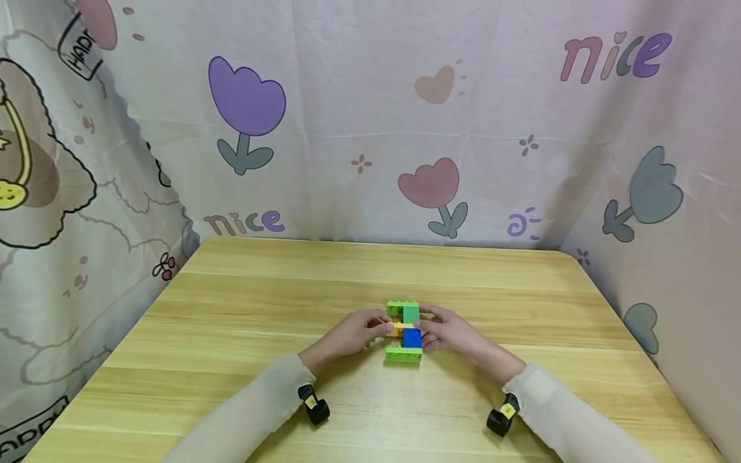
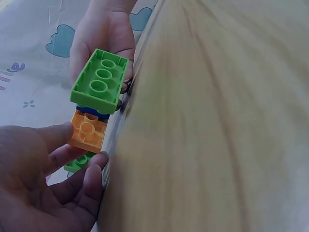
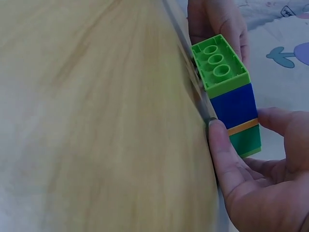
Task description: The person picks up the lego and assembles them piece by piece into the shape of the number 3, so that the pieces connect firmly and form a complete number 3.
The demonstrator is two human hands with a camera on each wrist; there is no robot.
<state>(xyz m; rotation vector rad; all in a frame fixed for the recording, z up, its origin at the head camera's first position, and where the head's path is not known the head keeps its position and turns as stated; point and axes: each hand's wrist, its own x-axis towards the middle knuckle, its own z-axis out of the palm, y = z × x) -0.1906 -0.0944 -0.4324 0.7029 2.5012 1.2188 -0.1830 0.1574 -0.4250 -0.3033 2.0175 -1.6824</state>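
Joined toy building bricks are held between both hands at mid-table. In the head view the run goes from a near lime brick (image 1: 403,354) through a blue brick (image 1: 412,338), a thin orange brick (image 1: 396,330) and a green brick (image 1: 411,314) to a far lime brick (image 1: 395,308). The left hand (image 1: 353,331) pinches the orange brick's left end, also clear in the left wrist view. From the other side, the right hand (image 1: 454,334) grips the joined bricks with thumb and fingers around the blue and green ones. In both wrist views the near lime brick (image 3: 219,65) shows its hollow underside.
The pale wooden table (image 1: 231,296) reaches back to a patterned curtain (image 1: 347,96), which also hangs along the left and right sides. Small black wrist cameras (image 1: 314,405) sit at both sleeve cuffs.
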